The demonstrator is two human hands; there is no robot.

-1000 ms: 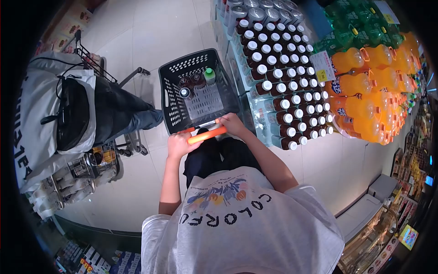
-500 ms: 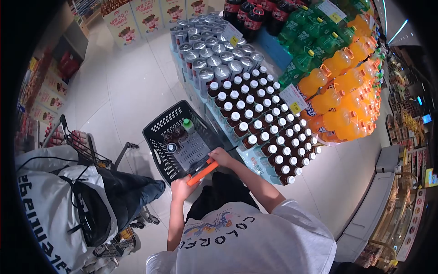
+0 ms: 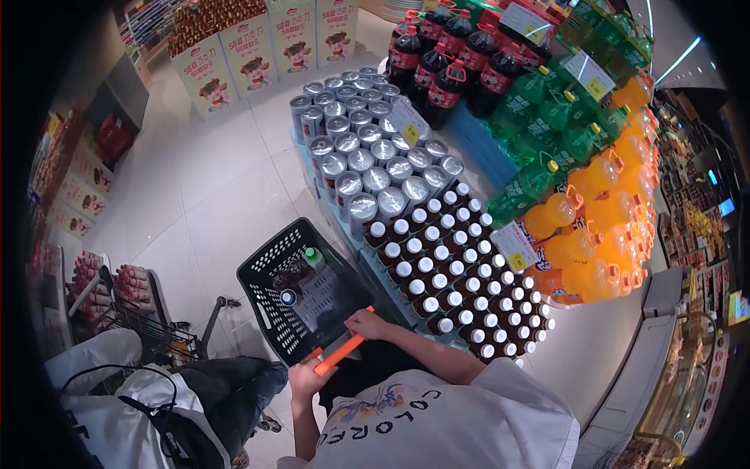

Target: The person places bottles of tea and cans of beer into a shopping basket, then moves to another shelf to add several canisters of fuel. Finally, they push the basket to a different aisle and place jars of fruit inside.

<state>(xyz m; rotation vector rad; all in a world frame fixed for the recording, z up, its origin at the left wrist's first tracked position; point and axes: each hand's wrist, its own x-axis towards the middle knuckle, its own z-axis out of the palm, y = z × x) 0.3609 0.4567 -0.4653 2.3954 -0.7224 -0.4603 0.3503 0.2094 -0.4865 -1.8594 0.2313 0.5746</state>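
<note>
My left hand (image 3: 309, 378) and my right hand (image 3: 366, 324) are both closed around the orange handle (image 3: 341, 354) of a black shopping basket (image 3: 269, 322). The left one grips the handle's near end, the right one its far end. Inside the basket, against its far left side, are dark bottles (image 3: 292, 275), a bottle with a green cap (image 3: 313, 255) and one with a pale cap (image 3: 288, 297). Just right of the basket stand rows of small dark bottles with white caps (image 3: 441, 252); neither hand touches them.
Silver-topped cans (image 3: 361, 160), cola bottles (image 3: 442, 86), green bottles (image 3: 539, 181) and orange soda bottles (image 3: 605, 211) fill the display on the right. Printed boxes (image 3: 254, 59) stand ahead. To my left is another person (image 3: 226, 399) beside a shopping cart (image 3: 148, 320). Pale tiled floor (image 3: 207, 180) lies ahead left.
My view has tilted upward, so the display and boxes sit lower in the picture. Both hands keep their hold on the basket handle. The person on the left appears lower.
</note>
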